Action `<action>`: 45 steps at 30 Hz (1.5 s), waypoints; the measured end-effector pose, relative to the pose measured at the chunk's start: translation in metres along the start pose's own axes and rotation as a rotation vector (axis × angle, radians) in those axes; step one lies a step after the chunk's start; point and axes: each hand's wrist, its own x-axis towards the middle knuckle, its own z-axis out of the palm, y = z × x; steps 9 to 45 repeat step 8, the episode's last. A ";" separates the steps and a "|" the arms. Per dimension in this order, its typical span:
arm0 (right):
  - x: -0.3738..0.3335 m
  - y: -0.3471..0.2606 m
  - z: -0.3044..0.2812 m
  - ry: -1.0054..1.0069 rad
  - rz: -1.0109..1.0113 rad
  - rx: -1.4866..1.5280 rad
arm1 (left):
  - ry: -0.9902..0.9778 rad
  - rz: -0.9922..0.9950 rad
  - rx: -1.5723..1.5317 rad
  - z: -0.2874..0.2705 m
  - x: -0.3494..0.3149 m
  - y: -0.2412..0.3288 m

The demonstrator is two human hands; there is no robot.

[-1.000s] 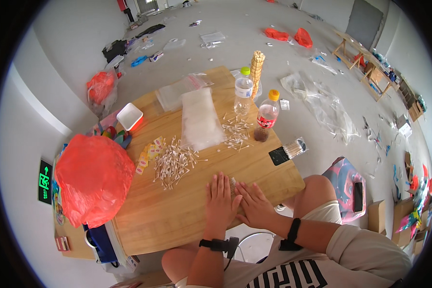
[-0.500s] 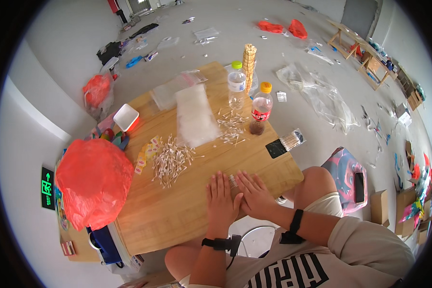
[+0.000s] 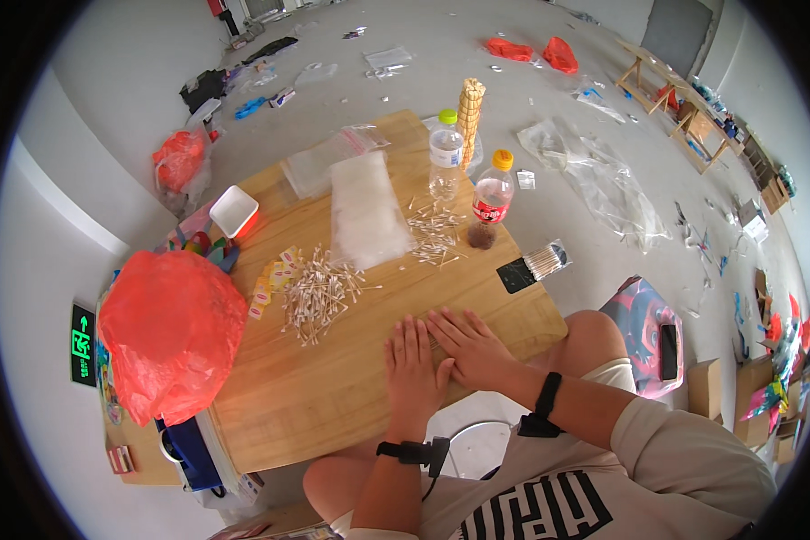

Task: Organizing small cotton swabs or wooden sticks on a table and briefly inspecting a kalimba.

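My left hand [image 3: 412,364] lies palm down near the front edge of the wooden table [image 3: 306,396], its fingers stretched forward. Against it rests my right hand [image 3: 472,349], also flat with fingers extended toward the upper left. Whatever lies beneath the palms is hidden. Beyond my hands and to the left is a loose heap of cotton swabs [image 3: 319,292]. A smaller scatter of cotton swabs [image 3: 435,234] lies farther back, beside a stack of clear plastic bags [image 3: 366,211]. Small yellow packets [image 3: 273,281] sit at the heap's left.
A red plastic bag [image 3: 175,333] bulges over the table's left side, with a white-and-red tray [image 3: 235,212] behind. Two bottles, green-capped [image 3: 445,157] and yellow-capped [image 3: 491,200], stand at the back right. A bagged swab pack [image 3: 543,263] overhangs the right edge.
My right hand has shifted slightly left and forward, closing the gap between the hands. The few cotton swabs that showed there are now covered. The whole view has tilted slightly.
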 end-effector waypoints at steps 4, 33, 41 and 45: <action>0.001 0.000 0.003 0.018 0.006 0.014 | 0.008 0.001 0.018 0.001 0.000 -0.001; -0.002 0.003 0.007 0.013 0.031 0.102 | -0.003 -0.004 0.015 -0.002 0.001 0.001; -0.002 0.003 0.007 0.013 0.031 0.102 | -0.003 -0.004 0.015 -0.002 0.001 0.001; -0.002 0.003 0.007 0.013 0.031 0.102 | -0.003 -0.004 0.015 -0.002 0.001 0.001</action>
